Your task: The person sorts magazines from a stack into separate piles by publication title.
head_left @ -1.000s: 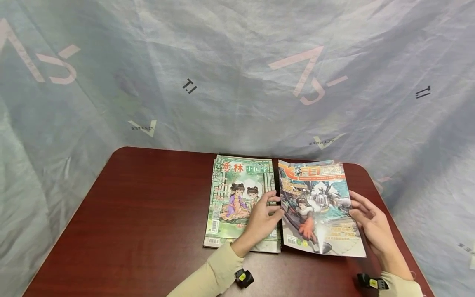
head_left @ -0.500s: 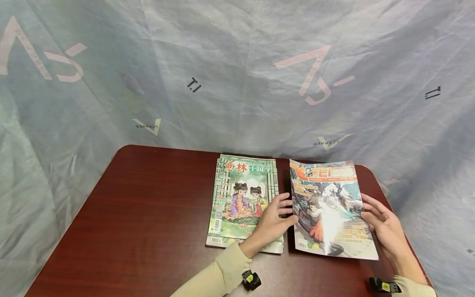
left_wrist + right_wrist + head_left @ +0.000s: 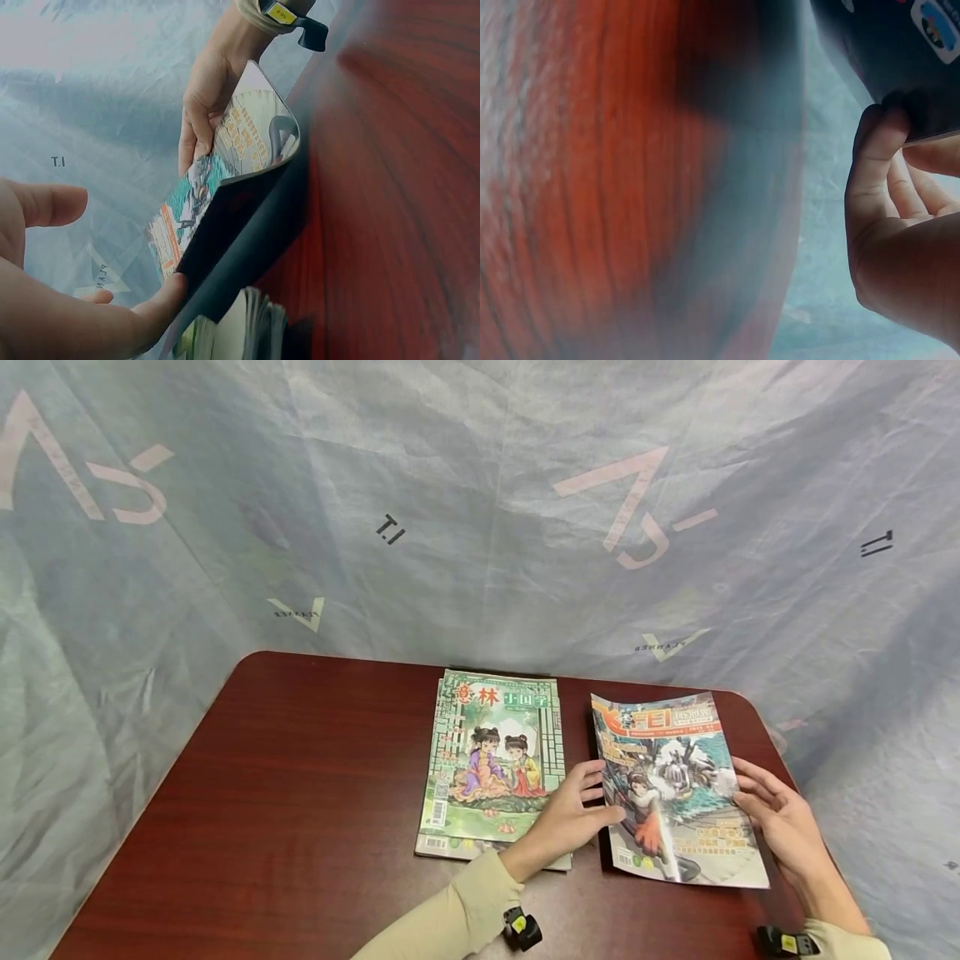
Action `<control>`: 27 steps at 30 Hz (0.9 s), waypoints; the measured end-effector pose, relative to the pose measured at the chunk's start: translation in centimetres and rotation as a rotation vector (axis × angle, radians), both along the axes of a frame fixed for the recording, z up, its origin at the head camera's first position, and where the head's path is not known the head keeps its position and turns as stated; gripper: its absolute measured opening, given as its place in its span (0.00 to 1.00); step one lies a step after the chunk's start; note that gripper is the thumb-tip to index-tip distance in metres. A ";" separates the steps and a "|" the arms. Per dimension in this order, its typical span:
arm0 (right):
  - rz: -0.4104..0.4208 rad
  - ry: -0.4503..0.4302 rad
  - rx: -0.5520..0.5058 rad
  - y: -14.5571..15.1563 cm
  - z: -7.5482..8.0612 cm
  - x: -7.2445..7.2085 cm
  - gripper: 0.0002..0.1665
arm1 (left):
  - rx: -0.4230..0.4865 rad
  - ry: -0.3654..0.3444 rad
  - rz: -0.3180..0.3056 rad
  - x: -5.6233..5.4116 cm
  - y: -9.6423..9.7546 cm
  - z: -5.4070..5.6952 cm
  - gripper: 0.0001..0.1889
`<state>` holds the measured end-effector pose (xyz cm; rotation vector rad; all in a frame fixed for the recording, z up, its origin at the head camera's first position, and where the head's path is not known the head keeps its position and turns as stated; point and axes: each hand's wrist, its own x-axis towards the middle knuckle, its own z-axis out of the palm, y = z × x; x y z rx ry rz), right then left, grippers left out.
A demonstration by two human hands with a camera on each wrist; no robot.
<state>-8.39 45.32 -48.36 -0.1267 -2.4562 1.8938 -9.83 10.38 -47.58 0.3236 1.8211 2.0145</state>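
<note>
My right hand [image 3: 783,818] pinches the right edge of a glossy magazine [image 3: 678,777] with an orange title, also seen edge-on in the left wrist view. The magazine is held a little above the table, its cover curved, its dark underside showing in the right wrist view. At its left edge, my left hand [image 3: 570,818] touches it with a fingertip [image 3: 174,289], thumb [image 3: 60,204] standing apart from the cover. Left of that hand lies a small stack of magazines, the top one a green magazine [image 3: 491,760] with two cartoon girls.
The dark red-brown table [image 3: 300,793] has rounded far corners. Behind it and at its sides hangs a grey printed cloth [image 3: 465,527]. The table's right edge runs close beside my right hand.
Both hands and the orange-titled magazine have moved to the right, away from the stack. In the last half second the magazine has come slightly nearer to me. The stack stays put.
</note>
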 end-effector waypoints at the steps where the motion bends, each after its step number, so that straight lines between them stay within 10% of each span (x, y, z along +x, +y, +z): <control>1: -0.006 -0.001 0.042 0.0 0.0 0.0 0.33 | 0.003 -0.002 -0.002 0.0 0.2 0.0 0.38; 14: -0.079 -0.062 0.297 0.2 -0.3 -0.6 0.33 | -0.020 -0.022 0.010 -0.7 1.1 -0.4 0.37; 27: -0.071 -0.108 0.186 0.6 0.0 -0.1 0.23 | -0.011 -0.027 0.000 -0.6 1.1 -1.0 0.38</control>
